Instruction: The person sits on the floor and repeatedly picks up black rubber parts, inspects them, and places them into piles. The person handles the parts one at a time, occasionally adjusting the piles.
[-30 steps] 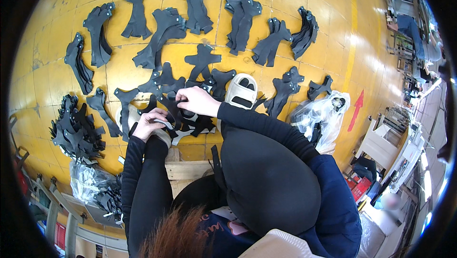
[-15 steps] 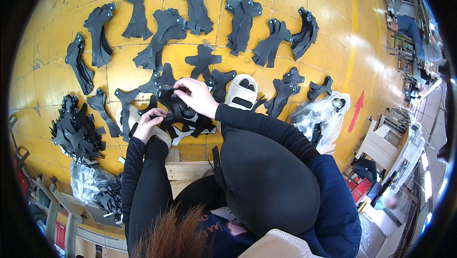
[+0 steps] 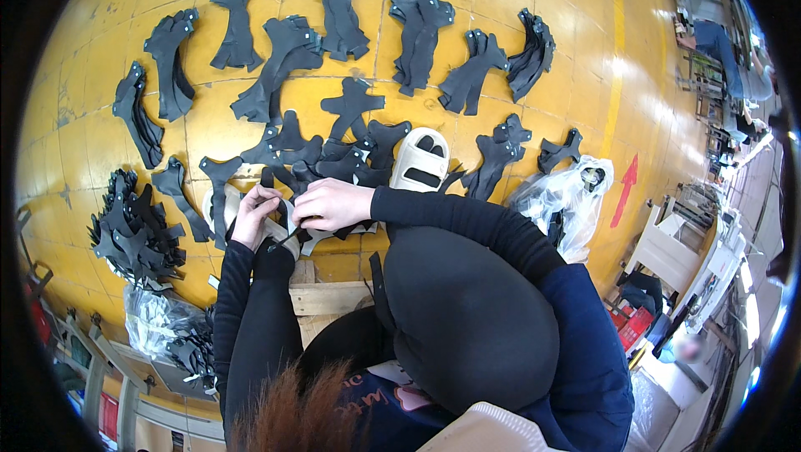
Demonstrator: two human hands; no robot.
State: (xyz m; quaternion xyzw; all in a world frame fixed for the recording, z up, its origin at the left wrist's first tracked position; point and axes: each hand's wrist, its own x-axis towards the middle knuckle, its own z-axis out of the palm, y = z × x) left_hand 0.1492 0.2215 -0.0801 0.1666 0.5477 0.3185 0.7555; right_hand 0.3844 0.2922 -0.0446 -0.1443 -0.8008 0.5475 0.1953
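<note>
My left hand (image 3: 255, 213) and my right hand (image 3: 335, 204) are close together above my feet, fingers pinched. A thin black cut piece (image 3: 282, 242) slants down from my right fingertips toward my left hand. Its part between the hands is mostly hidden, but my left fingers appear closed on it too. Just beyond the hands lies a loose heap of black cut pieces (image 3: 338, 162), with some white edges near my right hand. A cross-shaped black piece (image 3: 353, 103) lies farther out. My beige slipper (image 3: 421, 160) is right of the heap.
Several bundles of black pieces (image 3: 338, 14) fan out over the yellow floor. A tall pile (image 3: 133, 223) is at left, above a clear plastic bag (image 3: 154, 318). Another plastic bag (image 3: 567, 210) lies at right. Machines and tables (image 3: 680, 243) line the right side.
My right hand has come back toward me and down from the heap, close to my left hand. A thin black piece now hangs from its fingertips. My left hand has turned slightly upward.
</note>
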